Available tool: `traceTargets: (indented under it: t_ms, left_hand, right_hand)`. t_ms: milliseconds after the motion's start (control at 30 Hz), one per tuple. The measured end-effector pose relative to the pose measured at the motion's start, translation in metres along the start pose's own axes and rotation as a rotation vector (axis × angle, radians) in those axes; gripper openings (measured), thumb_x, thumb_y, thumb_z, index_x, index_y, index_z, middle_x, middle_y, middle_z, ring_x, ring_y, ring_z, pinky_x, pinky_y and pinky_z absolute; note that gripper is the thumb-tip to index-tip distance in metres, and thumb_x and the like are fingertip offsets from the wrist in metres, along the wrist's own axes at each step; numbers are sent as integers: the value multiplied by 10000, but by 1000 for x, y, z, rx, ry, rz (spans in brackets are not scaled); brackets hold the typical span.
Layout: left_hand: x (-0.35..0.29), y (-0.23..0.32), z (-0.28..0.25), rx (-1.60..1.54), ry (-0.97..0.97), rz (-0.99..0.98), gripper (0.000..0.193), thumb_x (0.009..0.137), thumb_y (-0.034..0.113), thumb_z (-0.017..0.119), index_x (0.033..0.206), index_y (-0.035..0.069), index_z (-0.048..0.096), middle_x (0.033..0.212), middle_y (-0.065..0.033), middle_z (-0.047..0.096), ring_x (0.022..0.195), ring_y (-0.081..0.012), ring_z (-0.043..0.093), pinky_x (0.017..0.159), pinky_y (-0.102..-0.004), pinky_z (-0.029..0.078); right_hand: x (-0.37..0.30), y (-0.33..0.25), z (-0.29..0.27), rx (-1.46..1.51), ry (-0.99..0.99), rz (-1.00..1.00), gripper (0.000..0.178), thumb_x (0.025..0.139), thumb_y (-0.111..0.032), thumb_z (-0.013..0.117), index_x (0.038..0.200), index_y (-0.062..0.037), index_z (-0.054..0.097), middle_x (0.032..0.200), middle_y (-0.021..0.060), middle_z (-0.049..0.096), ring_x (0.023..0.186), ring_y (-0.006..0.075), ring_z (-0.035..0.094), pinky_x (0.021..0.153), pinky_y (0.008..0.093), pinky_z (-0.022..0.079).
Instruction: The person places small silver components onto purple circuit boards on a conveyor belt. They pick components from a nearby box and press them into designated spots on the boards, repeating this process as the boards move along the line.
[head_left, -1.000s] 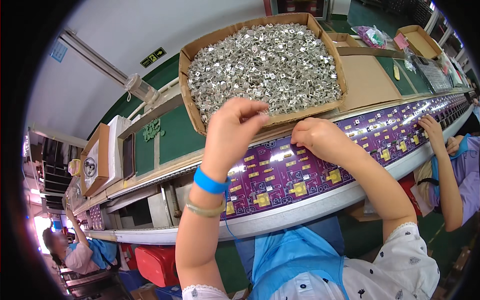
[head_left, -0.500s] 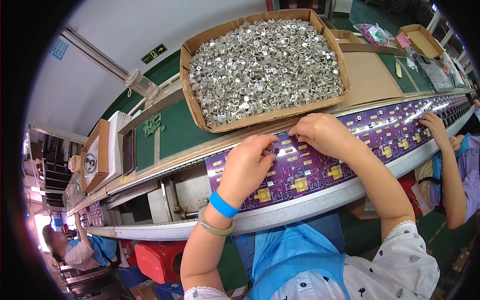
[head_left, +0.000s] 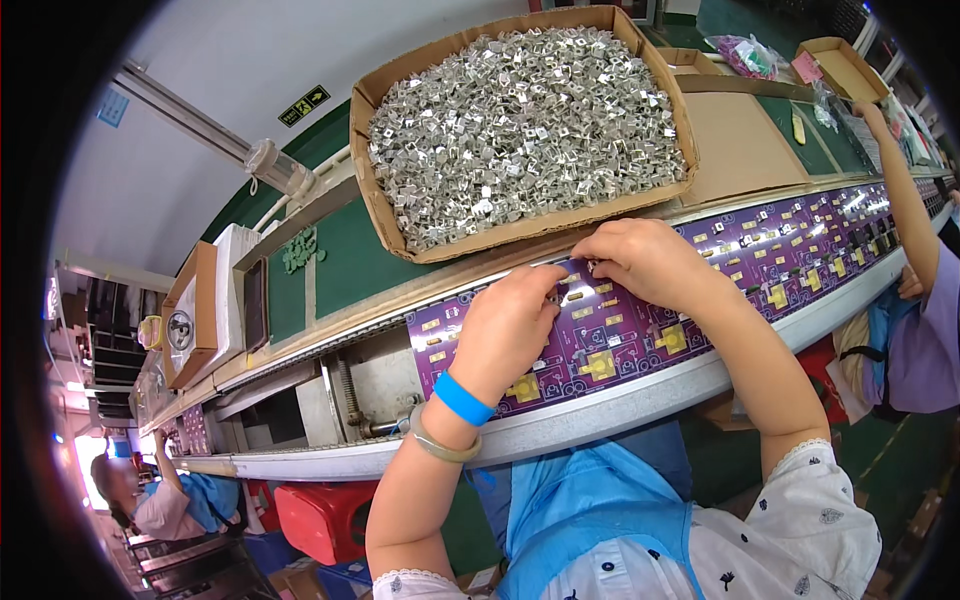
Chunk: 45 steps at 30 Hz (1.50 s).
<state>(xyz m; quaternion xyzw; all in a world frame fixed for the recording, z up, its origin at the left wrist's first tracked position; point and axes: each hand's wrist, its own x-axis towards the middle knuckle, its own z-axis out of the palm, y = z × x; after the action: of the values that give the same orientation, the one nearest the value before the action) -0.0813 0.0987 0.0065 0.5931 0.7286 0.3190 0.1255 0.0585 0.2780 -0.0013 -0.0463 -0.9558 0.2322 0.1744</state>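
Note:
Purple circuit boards (head_left: 640, 345) with yellow pads and small parts lie in a row along the conveyor. My left hand (head_left: 508, 325), with a blue band at its wrist, is over the board's far edge, thumb and fingertips pinched together. Beside it, my right hand (head_left: 640, 262) bends its fingers in a pinch at the same far edge. Whatever sits between the fingertips of either hand is too small or hidden to name. Just beyond both hands stands a cardboard box (head_left: 395, 235) heaped with small silvery metal brackets (head_left: 530, 130).
The conveyor's pale metal rail (head_left: 640, 402) runs along my front. A flat cardboard sheet (head_left: 740, 150) lies right of the box; green pieces (head_left: 302, 250) are at its left. A co-worker's arm (head_left: 905, 195) reaches over the line at right. A red stool (head_left: 320, 520) stands lower left.
My left hand has shifted slightly right and up, toward my right hand, which has moved a little left. The co-worker's arm at right has gone from the boards up to the far shelf.

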Motion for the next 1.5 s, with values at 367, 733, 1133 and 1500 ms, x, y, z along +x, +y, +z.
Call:
traceTargets:
  t_ms: [367,733,1133,1500]
  left_hand:
    - [5,5,-7,162,-82,23,335,791,26,701,1126,45,684,961,-163,705,890,-359,674,769,-442,541]
    - [4,1,-6,-2,-67,2,263,794,58,737,1055,46,720,925,-158,707,846,-350,678,747,-430,539]
    - [23,15,-25,72,229,51,99,847,100,740,924,43,715,916,-125,672,821,-327,667,737,-400,537]
    - [92,-20,-17,357,189,-232,251,801,253,796,842,28,694,871,-152,699,779,-326,668,709,-420,528]
  right_hand:
    - [3,-5,1,-51,-45,16,207,779,-96,735,985,-68,736,922,114,720,912,327,681,820,448,535]
    - [-1,-2,1,36,-32,28,200,817,-97,734,1008,-41,718,972,120,706,951,330,661,834,433,535]
    - [51,-4,-36,-145,224,13,114,888,-172,680,903,-70,728,903,86,694,920,307,664,796,433,535]
    - [103,8,-14,-509,49,-18,93,739,-101,718,824,-104,755,923,65,684,980,270,653,829,404,553]
